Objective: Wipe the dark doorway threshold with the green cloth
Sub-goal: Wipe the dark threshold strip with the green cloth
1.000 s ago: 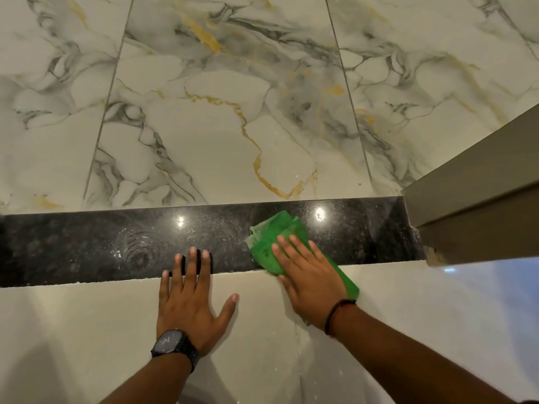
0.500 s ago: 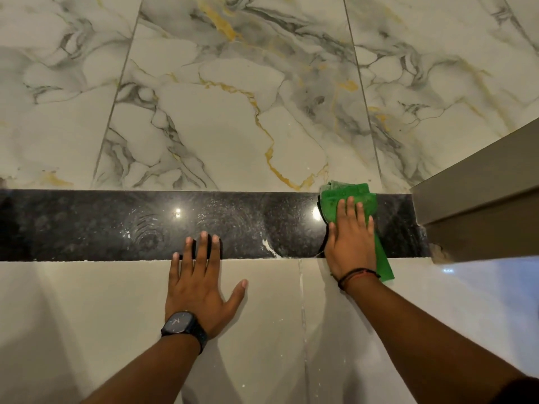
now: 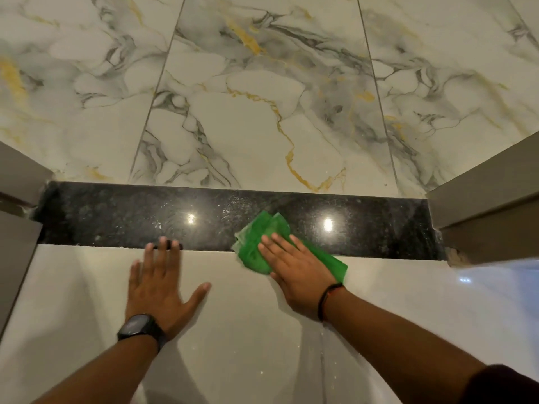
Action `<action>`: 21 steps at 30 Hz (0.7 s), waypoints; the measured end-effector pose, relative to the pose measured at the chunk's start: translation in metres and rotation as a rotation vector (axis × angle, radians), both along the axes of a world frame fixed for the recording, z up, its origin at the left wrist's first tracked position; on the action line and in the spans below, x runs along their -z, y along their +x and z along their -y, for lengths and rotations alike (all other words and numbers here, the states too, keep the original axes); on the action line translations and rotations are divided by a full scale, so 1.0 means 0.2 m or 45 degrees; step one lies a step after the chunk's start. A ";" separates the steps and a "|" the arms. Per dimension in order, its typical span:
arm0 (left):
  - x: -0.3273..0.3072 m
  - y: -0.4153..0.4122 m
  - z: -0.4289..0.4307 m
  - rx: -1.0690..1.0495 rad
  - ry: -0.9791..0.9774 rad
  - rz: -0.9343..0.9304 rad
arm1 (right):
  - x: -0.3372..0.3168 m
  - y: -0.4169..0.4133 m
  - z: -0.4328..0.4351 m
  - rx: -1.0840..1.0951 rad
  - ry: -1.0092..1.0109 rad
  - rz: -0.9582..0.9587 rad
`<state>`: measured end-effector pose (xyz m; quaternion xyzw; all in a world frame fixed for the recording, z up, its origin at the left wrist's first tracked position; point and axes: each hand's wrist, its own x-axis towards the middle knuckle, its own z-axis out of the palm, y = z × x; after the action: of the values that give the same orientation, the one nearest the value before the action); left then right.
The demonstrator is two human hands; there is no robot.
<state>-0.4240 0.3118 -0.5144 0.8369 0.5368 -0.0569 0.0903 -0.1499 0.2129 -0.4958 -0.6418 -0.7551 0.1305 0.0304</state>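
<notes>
Threshold (image 3: 116, 217): dark speckled stone strip running left to right across the doorway, between the veined marble floor (image 3: 248, 126) on the far side and the plain pale floor (image 3: 248, 330) on the near side.
Cloth (image 3: 262, 231): green, bunched, lying about mid-strip, slightly right of centre; far part on the dark stone, near part hanging over onto the pale floor.
Right hand (image 3: 294, 263): flat on the cloth, fingers together and extended, pressing it down; palm grip, no pinch.
Left hand (image 3: 159, 284): fingers spread, flat on the pale floor, fingertips just reaching the near edge of the strip; holds nothing, judged a brace.
Surface, right of cloth: clean gloss with a sharp lamp reflection; judged largely wiped.
Surface, left of cloth: faint streaks and pale specks visible around the second reflection; judged still to do.
Ends: pale residue shows where the strip meets the left door frame (image 3: 17, 182) and right door frame (image 3: 481, 199); corners look unfinished.
Progress: wiping under way, judged roughly half done; left half and both corners remain.
</notes>
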 end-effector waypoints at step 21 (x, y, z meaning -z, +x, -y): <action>-0.03 -0.24 -0.10 -0.251 -0.021 -0.019 | 0.00 -0.32 -0.58 0.482 -0.004 -0.067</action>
<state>-0.4729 0.3324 -0.5086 0.7789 0.6167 -0.0584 0.0984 -0.2140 0.3282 -0.4962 -0.7688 -0.6196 0.1402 0.0730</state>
